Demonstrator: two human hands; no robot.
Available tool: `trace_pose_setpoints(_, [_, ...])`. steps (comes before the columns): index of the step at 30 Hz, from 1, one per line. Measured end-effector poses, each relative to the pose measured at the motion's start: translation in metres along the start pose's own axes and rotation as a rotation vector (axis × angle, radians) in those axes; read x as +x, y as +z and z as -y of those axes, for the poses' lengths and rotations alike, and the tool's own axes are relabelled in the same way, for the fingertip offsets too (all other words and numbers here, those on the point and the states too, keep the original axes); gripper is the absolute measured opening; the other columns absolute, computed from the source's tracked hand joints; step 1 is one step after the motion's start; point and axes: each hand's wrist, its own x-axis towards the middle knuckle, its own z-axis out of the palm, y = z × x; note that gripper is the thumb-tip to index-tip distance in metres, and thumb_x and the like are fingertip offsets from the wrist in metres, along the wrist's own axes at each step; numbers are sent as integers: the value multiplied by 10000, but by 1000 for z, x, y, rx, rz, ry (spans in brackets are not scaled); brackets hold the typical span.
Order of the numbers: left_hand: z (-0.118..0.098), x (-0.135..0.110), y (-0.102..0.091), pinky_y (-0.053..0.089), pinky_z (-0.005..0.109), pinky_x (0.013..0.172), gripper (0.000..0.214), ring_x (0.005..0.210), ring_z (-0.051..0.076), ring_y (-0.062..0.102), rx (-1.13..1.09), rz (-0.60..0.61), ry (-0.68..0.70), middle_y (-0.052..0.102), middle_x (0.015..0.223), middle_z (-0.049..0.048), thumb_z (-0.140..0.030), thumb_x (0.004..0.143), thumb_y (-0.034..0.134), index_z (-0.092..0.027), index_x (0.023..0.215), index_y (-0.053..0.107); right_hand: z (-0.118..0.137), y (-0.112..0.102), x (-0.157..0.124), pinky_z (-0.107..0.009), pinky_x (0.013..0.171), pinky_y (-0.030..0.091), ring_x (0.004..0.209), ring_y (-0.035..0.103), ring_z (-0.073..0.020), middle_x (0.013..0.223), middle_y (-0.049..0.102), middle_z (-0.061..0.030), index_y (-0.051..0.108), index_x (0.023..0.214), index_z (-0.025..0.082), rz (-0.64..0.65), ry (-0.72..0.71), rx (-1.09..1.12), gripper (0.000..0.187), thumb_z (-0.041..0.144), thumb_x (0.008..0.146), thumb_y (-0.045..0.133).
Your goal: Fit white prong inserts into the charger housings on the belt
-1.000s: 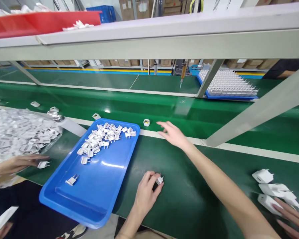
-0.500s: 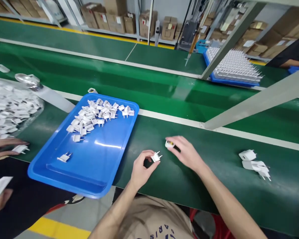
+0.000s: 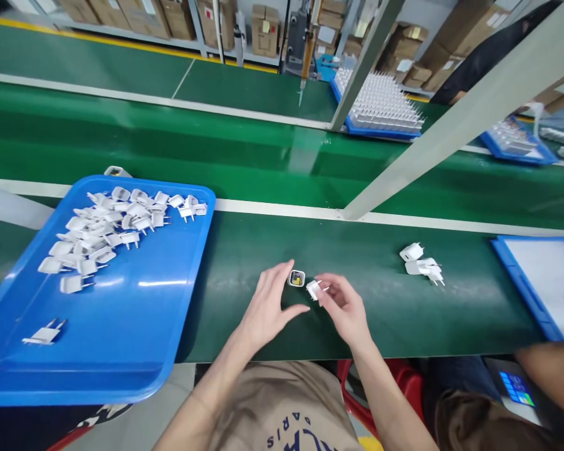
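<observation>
Green bench (image 3: pixel 263 250): right hand (image 3: pixel 345 307) partly hides plug piece (image 3: pixel 313 289).

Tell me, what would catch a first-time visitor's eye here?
Probably the big blue tray at the left, with white plug parts heaped at its far end. At the centre, over the green bench, the left hand and right hand bring two small white pieces together.

white plug piece (image 3: pixel 313 289), open charger shell (image 3: pixel 296 279), touching
</observation>
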Motion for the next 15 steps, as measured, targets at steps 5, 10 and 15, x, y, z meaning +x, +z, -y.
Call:
trace_pose_setpoints(5, [23,23,10,513,376,929,345,1094,244,646,100,37,76,711,1188,47,-231,909,799,-243,1217,644,-2,-11,7,-301,617,528,661,600,-164,824,674,-24,751,1123,230,57,148,138,383,545,908,774])
trace_pose_setpoints(10, [25,23,15,467,372,825,228,930,241,614,169,28,101,703,1027,52,-299,891,814,-195,1034,670,5,-11,12,-323,661,562,720,629,-189,884,687,-46,739,1065,227,86,-25,-185,351,554,938,746])
trace_pose_setpoints(15, [23,22,21,422,386,794,121,860,255,587,249,24,104,669,890,49,-231,895,767,-193,938,660,4,0,22,-350,778,575,847,662,-226,979,663,-88,715,1013,219,153,-341,-753,265,429,1078,567])
